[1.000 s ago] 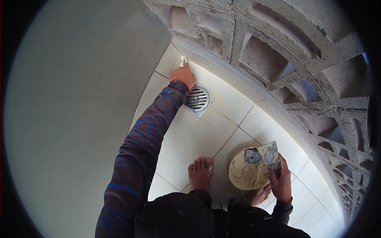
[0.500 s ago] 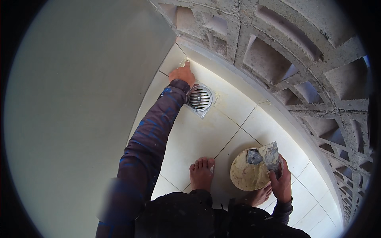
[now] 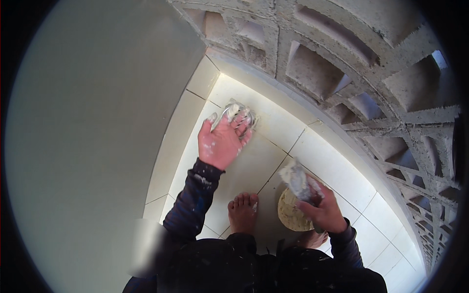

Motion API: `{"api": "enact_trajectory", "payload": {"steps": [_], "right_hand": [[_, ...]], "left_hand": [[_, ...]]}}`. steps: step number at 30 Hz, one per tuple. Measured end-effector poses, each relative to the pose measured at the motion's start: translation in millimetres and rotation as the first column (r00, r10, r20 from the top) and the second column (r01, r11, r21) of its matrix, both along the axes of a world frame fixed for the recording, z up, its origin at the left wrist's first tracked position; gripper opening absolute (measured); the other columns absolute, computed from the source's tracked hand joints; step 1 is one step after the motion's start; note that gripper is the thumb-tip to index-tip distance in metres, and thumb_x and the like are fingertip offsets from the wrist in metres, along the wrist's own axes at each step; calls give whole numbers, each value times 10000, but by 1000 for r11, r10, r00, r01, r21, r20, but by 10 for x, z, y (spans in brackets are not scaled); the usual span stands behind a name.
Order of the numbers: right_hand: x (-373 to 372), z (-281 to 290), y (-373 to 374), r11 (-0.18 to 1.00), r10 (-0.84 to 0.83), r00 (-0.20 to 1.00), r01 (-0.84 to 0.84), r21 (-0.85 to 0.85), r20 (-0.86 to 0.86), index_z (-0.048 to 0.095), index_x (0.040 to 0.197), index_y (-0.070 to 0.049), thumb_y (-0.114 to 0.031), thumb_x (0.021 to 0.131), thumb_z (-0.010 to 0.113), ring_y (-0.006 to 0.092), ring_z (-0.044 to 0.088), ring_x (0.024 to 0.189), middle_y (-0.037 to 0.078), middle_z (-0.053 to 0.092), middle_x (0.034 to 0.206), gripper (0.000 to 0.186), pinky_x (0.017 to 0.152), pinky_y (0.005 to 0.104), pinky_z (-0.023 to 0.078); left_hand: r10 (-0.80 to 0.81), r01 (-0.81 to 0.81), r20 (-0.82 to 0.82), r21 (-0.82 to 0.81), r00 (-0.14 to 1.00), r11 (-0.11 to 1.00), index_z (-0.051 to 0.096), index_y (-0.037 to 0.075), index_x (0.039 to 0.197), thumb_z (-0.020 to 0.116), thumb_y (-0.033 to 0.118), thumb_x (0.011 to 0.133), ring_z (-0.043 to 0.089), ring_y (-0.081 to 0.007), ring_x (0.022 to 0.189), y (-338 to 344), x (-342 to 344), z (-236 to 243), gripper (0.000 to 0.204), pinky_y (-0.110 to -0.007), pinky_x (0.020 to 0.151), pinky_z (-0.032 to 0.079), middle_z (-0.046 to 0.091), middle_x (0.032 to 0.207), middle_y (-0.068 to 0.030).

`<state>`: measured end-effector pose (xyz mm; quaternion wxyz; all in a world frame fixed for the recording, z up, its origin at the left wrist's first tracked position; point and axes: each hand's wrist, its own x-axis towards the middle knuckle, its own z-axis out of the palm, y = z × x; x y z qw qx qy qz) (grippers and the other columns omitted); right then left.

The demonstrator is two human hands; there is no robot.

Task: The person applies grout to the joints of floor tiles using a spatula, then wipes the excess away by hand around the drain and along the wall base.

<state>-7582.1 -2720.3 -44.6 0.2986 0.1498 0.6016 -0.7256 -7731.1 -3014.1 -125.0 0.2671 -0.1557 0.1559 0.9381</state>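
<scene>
My left hand [image 3: 218, 143] is palm up with its fingers apart, above the round metal floor drain [image 3: 251, 117], and covers much of it. Whitish paste [image 3: 234, 108] clings to its fingertips, and smears dot the palm. My right hand [image 3: 326, 207] grips a putty knife [image 3: 294, 181] whose blade is thickly coated with paste. Behind and below that hand sits a round tub of cream-coloured paste [image 3: 292, 213], partly hidden by the hand and knife.
Pale floor tiles [image 3: 322, 166] with dark joints run to a low ledge under a concrete block screen wall [image 3: 317, 68]. A smooth grey wall [image 3: 88, 146] rises on the left. My bare feet [image 3: 243, 215] stand near the tub.
My left hand has drawn back from the corner toward the drain and turned palm up with paste on its fingers. My right hand has lifted the putty knife and tilted it leftward above the tub.
</scene>
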Motion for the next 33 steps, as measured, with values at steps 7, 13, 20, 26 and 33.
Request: {"api": "enact_trajectory", "payload": {"steps": [7, 13, 20, 26, 33], "right_hand": [[-409, 206, 32, 954, 299, 901, -273, 124, -316, 405, 1541, -23, -124, 912, 776, 196, 550, 1273, 155, 574, 1416, 737, 1068, 356, 467], [-240, 381, 488, 945, 315, 930, -290, 150, -190, 455, 1504, -5, -96, 908, 772, 191, 540, 1277, 141, 573, 1419, 681, 1077, 340, 446], [406, 240, 1075, 997, -75, 997, 75, -32, -5, 478, 1489, 6, -95, 904, 770, 146, 566, 1192, 95, 630, 1313, 662, 1044, 306, 455], [446, -123, 1514, 981, 191, 981, -190, 44, -29, 477, 1507, -25, -87, 914, 759, 59, 572, 809, 33, 696, 1119, 659, 686, 237, 502], [695, -126, 1844, 982, 148, 989, -149, -119, -13, 464, 1511, -4, -119, 958, 739, 37, 549, 758, 13, 690, 1093, 628, 644, 212, 484]], "left_hand": [[-262, 261, -6, -65, 965, 963, 385, -35, 1543, 185, 564, 990, 238, -357, 1538, 614, 654, 530, 840, -558, 1247, 177, 248, 1678, -182], [-323, 302, -160, -139, 933, 943, 323, -116, 1539, 146, 514, 1011, 213, -358, 1548, 803, 757, 395, 840, -504, 1261, 161, 258, 1663, -212], [-449, 289, -355, -421, 820, 860, 427, -81, 1498, 182, 460, 1052, 206, -322, 1553, 1300, 1062, -74, 742, -481, 1253, 168, 252, 1672, -197], [-575, 41, -587, -679, 569, 733, 580, 74, 1400, 273, 407, 1074, 182, -389, 1549, 1669, 1205, -380, 557, -540, 1222, 209, 138, 1695, -220], [-853, -527, -517, -744, 64, 411, 615, 172, 1402, 424, 395, 1023, 241, -499, 1470, 1796, 1158, -95, 480, -618, 1173, 224, 255, 1638, -261]]}}
